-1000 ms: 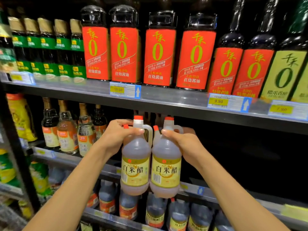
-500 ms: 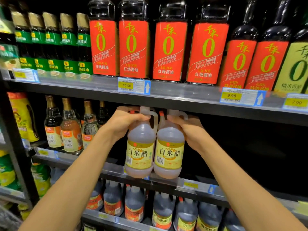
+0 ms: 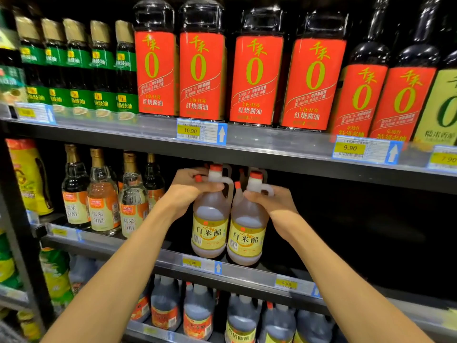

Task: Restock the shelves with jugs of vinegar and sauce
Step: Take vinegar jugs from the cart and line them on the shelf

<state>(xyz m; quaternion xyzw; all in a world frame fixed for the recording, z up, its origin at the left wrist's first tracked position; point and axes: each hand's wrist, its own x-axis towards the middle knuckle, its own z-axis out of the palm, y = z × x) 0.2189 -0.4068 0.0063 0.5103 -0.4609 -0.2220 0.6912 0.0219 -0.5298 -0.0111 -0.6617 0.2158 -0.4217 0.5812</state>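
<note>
Dark shelving fills my view, and on the middle shelf (image 3: 247, 269) I hold two jugs of pale white rice vinegar side by side, touching each other. My left hand (image 3: 190, 191) is curled round the neck of the left jug (image 3: 210, 226), my right hand (image 3: 274, 206) round the neck and handle of the right jug (image 3: 247, 233). Both jugs stand upright, nearly full of cloudy liquid, with yellow labels and red caps, their bases at the shelf's front edge just above a price tag (image 3: 201, 264). Their caps sit close under the upper shelf (image 3: 272, 152), which carries dark soy sauce bottles (image 3: 202, 70) with red labels. To the left stand smaller glass vinegar bottles (image 3: 103, 201); to the right the shelf opens into dark bare room. Below, more dark-filled jugs (image 3: 197, 315) crowd the lower shelf.
</note>
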